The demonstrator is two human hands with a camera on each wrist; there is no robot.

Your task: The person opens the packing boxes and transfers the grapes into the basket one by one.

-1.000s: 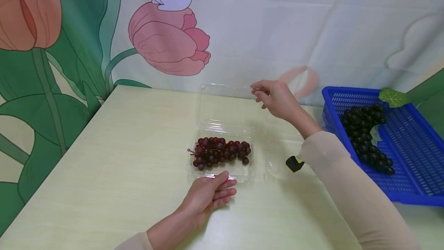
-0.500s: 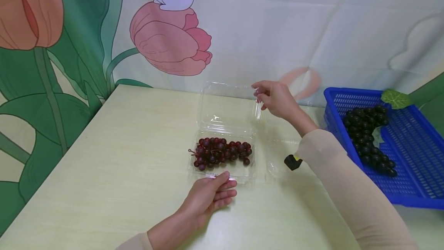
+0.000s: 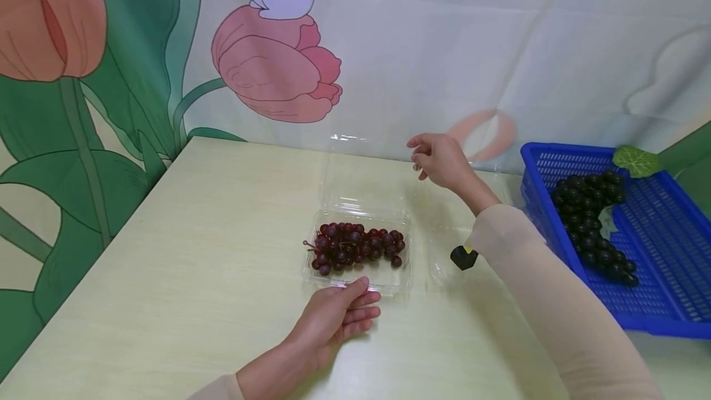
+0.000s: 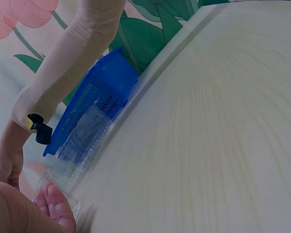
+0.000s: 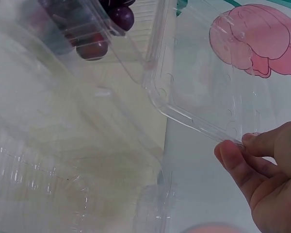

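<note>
A clear plastic clamshell box (image 3: pixel 408 261) lies on the table with its lid (image 3: pixel 361 187) raised at the back. Inside its base is a bunch of dark red grapes (image 3: pixel 355 244), the stem poking past the left side. At the front rim my left hand (image 3: pixel 330 320) pinches the edge, thumb on top and the other fingers extended below. My right hand (image 3: pixel 441 158) holds the lid's right corner. The right wrist view shows thumb and fingertips (image 5: pixel 230 153) pinching that thin edge.
A second clear plastic box (image 3: pixel 444 270) stands just right of the first, partly behind my right sleeve. Farther right is a blue perforated basket (image 3: pixel 655 326) with a bunch of black grapes (image 3: pixel 591 221) and a green leaf (image 3: pixel 636 160). A printed curtain (image 3: pixel 400 48) hangs behind the table.
The lid's reflections and tilt shift slightly while my right hand stays near its corner. My left hand keeps its place at the front rim.
</note>
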